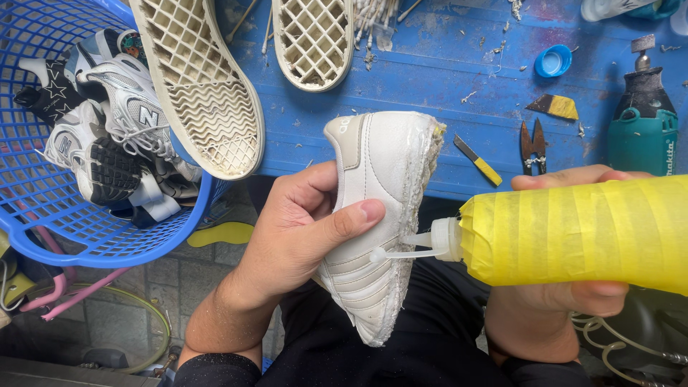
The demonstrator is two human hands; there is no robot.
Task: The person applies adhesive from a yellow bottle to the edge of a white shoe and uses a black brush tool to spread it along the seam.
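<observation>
My left hand (304, 233) grips a white sneaker upper (383, 179) from the left, thumb pressed across its side, the rough glue-crusted bottom edge turned to the right. My right hand (566, 287) holds a bottle wrapped in yellow tape (580, 233) lying sideways. Its thin white nozzle (401, 252) touches the shoe's side near the lower edge, just under my thumb.
A blue plastic basket (86, 244) with grey and white sneakers (118, 125) stands at left. Two detached cream soles (208, 86) lie on the blue workbench (430, 64). A green rotary tool (641, 125), snips (532, 147), a small yellow blade (478, 161) and a blue cap (553, 61) lie to the right.
</observation>
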